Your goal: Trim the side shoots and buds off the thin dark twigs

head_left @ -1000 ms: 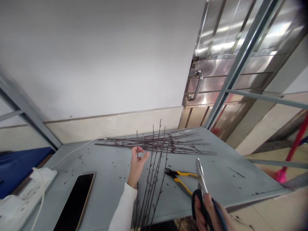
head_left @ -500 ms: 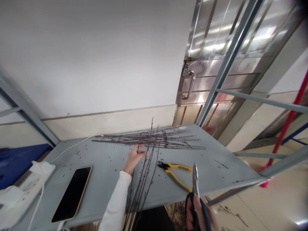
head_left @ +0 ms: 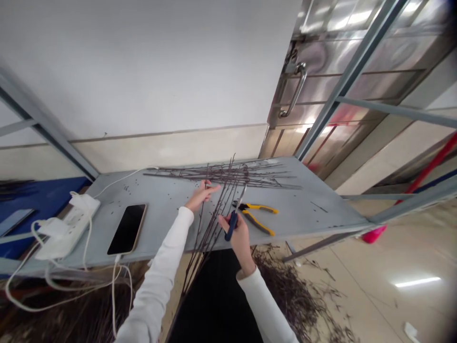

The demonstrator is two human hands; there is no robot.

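Note:
My left hand [head_left: 200, 196] is at the left side of a loose bundle of thin dark twigs [head_left: 213, 221], which slants over the table's front edge towards my lap. One twig runs through its bent fingers, while another finger points right towards the bundle. In my right hand [head_left: 241, 238] is a pair of scissors [head_left: 232, 226] with dark blue handles, blades pointing up and away, just right of the bundle. Behind them, more twigs [head_left: 171, 175] lie crosswise on the grey table [head_left: 296, 214]. Yellow-and-black cutting pliers [head_left: 262, 207] lie open beside the scissors.
A phone [head_left: 127, 229] lies left of my arm, with a white power strip [head_left: 76, 228] and cables beyond it. Small twig scraps dot the tabletop. Metal posts [head_left: 352, 71] frame the table, and a heap of cut twigs [head_left: 300, 295] covers the floor at right.
My right hand has brought the scissors left and forward, from right of the pliers to beside the twig bundle. The view has tilted down. My left hand stays at the twigs, one finger now stretched out.

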